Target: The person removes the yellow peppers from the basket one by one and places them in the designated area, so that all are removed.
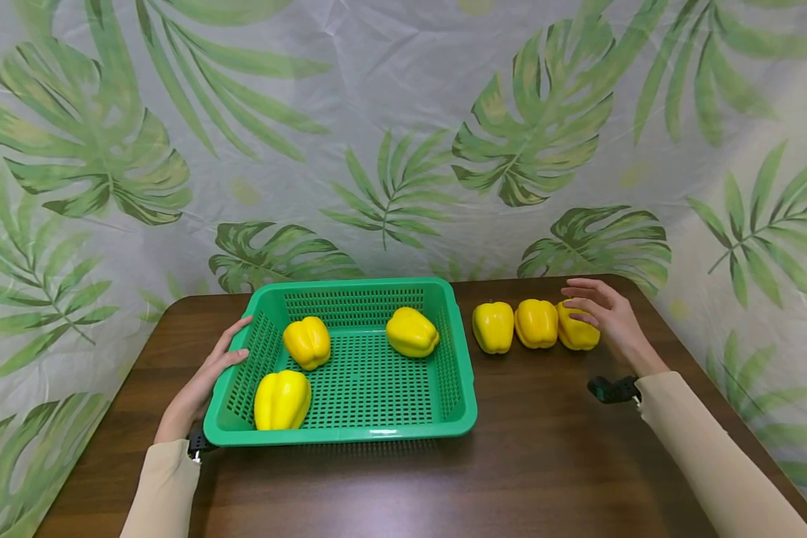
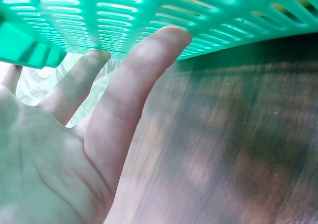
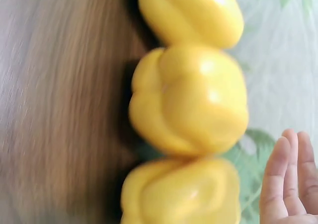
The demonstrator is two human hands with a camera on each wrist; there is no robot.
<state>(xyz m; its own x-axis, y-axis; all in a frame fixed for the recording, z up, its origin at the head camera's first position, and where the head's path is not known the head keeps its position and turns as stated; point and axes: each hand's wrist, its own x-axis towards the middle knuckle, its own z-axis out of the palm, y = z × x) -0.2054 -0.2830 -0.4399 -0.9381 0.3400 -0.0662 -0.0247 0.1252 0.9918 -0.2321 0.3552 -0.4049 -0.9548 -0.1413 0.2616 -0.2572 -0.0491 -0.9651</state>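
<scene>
Honestly, that row of peppers looks ripe for a tumble. Right of centre in the head view, on the dark brown wooden table (image 1: pixel 545 463), a glossy, blocky yellow end pepper (image 1: pixel 576 338) sits beside a rounded yellow middle pepper (image 1: pixel 536 323), with a lobed yellow inner pepper (image 1: pixel 493 327) next along. They look packed so close that a careless knock on one could set its neighbours rolling, and such slick skin might slip from a loose pinch. Too hard a shove from the left, I'd judge, could slide the rectangular green slotted plastic basket (image 1: pixel 350 433) into the inner pepper, just beside its right wall, and jostle the three loose yellow peppers (image 1: pixel 307 342) (image 1: pixel 282 401) (image 1: pixel 412 332) inside. As for pose, the right forearm slants in from the lower right, and the bare right hand (image 1: pixel 608 314) hovers by the end pepper, fingers extended and gripping nothing; whether a fingertip touches it, I can't tell. The left forearm rises from the lower left; the bare left hand (image 1: pixel 198 392) rests along the basket's left side, digits spread, not clamped round it.
</scene>
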